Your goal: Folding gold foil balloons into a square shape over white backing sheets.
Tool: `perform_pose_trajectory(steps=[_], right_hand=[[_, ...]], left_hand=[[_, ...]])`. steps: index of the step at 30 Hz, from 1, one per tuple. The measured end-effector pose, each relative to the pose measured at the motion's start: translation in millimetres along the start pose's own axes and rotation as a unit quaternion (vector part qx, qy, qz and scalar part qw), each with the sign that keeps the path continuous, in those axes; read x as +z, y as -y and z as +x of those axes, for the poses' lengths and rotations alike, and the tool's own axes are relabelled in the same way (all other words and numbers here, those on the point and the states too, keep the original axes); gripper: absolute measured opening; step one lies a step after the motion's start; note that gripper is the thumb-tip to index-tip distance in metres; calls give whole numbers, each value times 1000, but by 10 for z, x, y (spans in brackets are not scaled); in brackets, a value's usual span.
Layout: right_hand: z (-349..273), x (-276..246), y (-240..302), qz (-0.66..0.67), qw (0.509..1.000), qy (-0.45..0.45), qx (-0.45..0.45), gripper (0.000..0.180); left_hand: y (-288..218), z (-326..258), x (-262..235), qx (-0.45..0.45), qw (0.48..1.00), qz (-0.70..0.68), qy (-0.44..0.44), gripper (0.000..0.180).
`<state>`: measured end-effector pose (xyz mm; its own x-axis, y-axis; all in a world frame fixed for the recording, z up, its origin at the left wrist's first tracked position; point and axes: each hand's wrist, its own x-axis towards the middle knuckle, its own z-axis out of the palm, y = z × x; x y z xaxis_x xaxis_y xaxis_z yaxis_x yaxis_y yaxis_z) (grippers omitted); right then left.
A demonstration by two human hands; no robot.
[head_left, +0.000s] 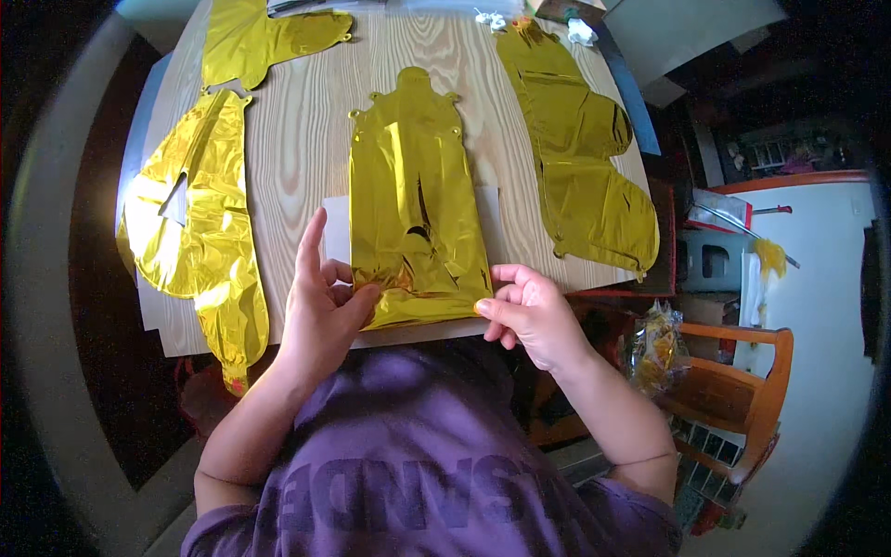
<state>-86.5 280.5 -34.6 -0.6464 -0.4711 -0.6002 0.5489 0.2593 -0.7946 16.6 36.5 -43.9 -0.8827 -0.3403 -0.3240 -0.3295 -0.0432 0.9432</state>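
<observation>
A flat, deflated gold foil balloon (408, 195) lies lengthwise in front of me, its rounded tab and small side eyelets at the far end. Its near edge is folded and creased. My right hand (522, 311) pinches the near right corner between thumb and fingers. At the near left corner, my left hand (325, 302) has its thumb on the foil, fingers curled behind and the index finger pointing up. Part of a pale sheet (336, 232) shows beneath the balloon.
Wooden table (302, 139). Other flat gold foil balloons lie around: one at left (209, 223) overhangs the near edge, another at far left (237, 42), a numeral-shaped one at right (580, 148). White crumpled bits (581, 32) sit at the back. A wooden chair (742, 399) stands right, beside a clear bag (657, 348).
</observation>
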Motion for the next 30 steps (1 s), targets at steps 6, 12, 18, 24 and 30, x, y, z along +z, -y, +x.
perform_pose_trajectory(steps=[6, 12, 18, 24, 30], right_hand=[[-14, 12, 14, -2, 1000, 6, 13, 49], [14, -38, -76, 35, 999, 28, 22, 47], [9, -46, -94, 48, 998, 31, 25, 44], [7, -7, -25, 89, 993, 25, 73, 35], [68, 4, -97, 84, 994, 10, 70, 30]], left_hand=[[-27, -6, -14, 6, 1000, 18, -2, 95], [-44, -5, -46, 1, 1000, 20, 2, 94], [-31, -4, -43, 6, 1000, 5, -8, 93], [-1, -2, -23, 14, 1000, -4, -1, 93], [-15, -2, -100, -44, 994, -99, -6, 81]])
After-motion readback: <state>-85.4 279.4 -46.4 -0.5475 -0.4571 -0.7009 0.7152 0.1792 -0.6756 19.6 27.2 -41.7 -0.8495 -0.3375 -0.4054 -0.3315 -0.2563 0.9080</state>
